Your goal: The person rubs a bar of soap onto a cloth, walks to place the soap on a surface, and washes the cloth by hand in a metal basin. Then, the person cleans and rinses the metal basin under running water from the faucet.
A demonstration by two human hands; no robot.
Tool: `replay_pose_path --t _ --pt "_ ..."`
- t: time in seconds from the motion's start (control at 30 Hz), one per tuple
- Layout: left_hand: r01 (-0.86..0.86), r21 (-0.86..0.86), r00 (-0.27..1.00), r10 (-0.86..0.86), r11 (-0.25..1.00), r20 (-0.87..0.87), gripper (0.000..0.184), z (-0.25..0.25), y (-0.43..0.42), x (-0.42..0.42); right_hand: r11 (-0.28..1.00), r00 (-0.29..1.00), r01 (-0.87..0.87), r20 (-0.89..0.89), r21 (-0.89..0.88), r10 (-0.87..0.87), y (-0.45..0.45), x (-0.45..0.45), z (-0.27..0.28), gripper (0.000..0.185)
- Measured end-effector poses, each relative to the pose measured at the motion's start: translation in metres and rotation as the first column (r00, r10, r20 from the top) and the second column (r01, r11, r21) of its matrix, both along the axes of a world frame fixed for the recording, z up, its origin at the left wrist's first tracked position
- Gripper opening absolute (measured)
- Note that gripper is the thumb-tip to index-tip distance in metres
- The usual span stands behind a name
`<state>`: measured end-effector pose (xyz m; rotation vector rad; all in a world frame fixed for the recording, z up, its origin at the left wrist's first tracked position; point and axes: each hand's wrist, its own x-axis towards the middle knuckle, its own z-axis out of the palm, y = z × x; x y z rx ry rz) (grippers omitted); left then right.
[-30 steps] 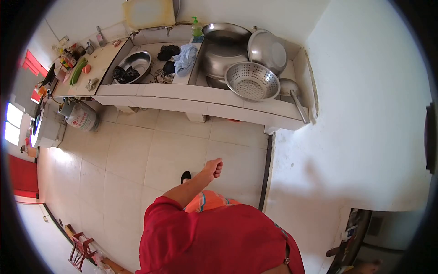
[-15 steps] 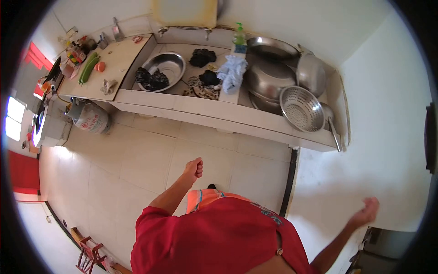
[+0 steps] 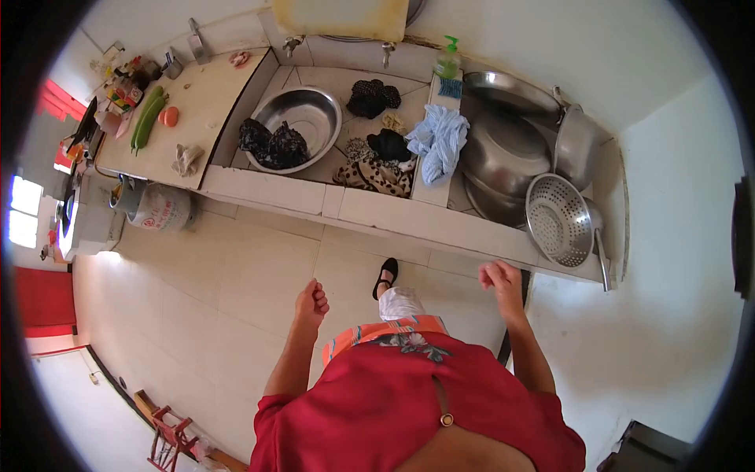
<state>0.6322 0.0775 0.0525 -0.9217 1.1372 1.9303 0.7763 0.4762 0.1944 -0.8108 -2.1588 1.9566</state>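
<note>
Red shirt (image 3: 346, 409) | step: no contact, hands over floor (image 3: 228, 315) | left hand (image 3: 311, 303): fingers curled, empty | right hand (image 3: 501, 285): fingers loosely open, nearest colander (image 3: 560, 220)

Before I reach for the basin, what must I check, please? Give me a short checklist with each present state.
1. Hands free: ok. I see nothing held in the left hand or the right hand.
2. Basin empty: not ok. Black cloth lies partly inside, partly over the rim.
3. Soap bottle upright: ok.
4. Taps fully closed: cannot tell. The handles are too small to judge.
5. Strainer lying flat: not ok. It leans, tilted, near the front edge.
</note>
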Motion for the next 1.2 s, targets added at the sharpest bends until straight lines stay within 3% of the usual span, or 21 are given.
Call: replay_pose_path --t 0.07,0.17,0.23,0.37,0.47,0.6,0.67,0.77,0.87,0.97,1.07,1.13,1.2 --pt "-0.033 0.011 0.999 0.033 0.999 -0.008 0.024 -0.009 -0.001 -0.027 0.995 0.998 -0.066 -0.002 -0.071 0.066 0.000 -0.046 -0.014 0.026" --pt "-0.055 -0.038 0.998 0.056 0.998 0.034 0.025 0.015 0.009 -0.068 0.977 0.988 -0.153 0.002 -0.147 0.155 -0.007 -0.112 -0.023 0.026" --pt "-0.049 -0.060 0.999 0.047 0.997 -0.026 0.025 0.024 0.018 -0.099 0.955 0.969 -0.243 0.001 -0.167 0.247 -0.011 -0.162 -0.033 0.026" --pt "-0.095 -0.040 0.986 0.089 0.995 -0.138 0.027 0.035 0.024 -0.148 0.874 0.885 -0.456 0.023 -0.168 0.466 -0.025 -0.247 -0.052 0.025" --pt "-0.189 -0.095 0.976 0.176 0.977 -0.130 0.028 0.048 0.025 -0.170 0.798 0.816 -0.567 -0.007 -0.205 0.578 -0.046 -0.309 -0.062 0.022" --pt "-0.170 -0.201 0.970 0.128 0.965 -0.206 0.029 0.038 0.004 -0.206 0.739 0.740 -0.672 -0.019 -0.048 0.672 -0.077 -0.389 -0.083 0.018" --pt "-0.142 -0.234 0.966 0.082 0.962 -0.246 0.030 0.040 -0.006 -0.234 0.754 0.760 -0.646 -0.010 -0.121 0.650 -0.098 -0.429 -0.098 0.018" --pt "-0.028 -0.316 0.938 -0.085 0.948 -0.337 0.030 0.039 -0.021 -0.287 0.739 0.751 -0.651 0.005 0.173 0.660 -0.130 -0.483 -0.120 0.025" --pt "0.103 -0.342 0.907 -0.229 0.934 -0.354 0.030 0.041 -0.035 -0.346 0.713 0.753 -0.652 0.115 0.257 0.648 -0.163 -0.535 -0.132 0.044" --pt "0.196 -0.417 0.872 -0.352 0.888 -0.340 0.031 0.042 -0.045 -0.394 0.674 0.834 -0.499 0.090 0.545 0.545 -0.203 -0.575 -0.165 0.067" --pt "0.261 -0.508 0.839 -0.453 0.821 -0.302 0.033 0.036 -0.054 -0.427 0.628 0.821 -0.531 0.163 0.568 0.546 -0.229 -0.606 -0.187 0.079" --pt "0.332 -0.489 0.807 -0.511 0.807 -0.295 0.033 0.036 -0.059 -0.442 0.583 0.757 -0.654 0.413 0.483 0.507 -0.243 -0.612 -0.192 0.076" --pt "0.402 -0.499 0.767 -0.580 0.767 -0.275 0.031 0.026 -0.065 -0.456 0.649 0.740 -0.655 0.499 0.386 0.451 -0.246 -0.609 -0.198 0.064"
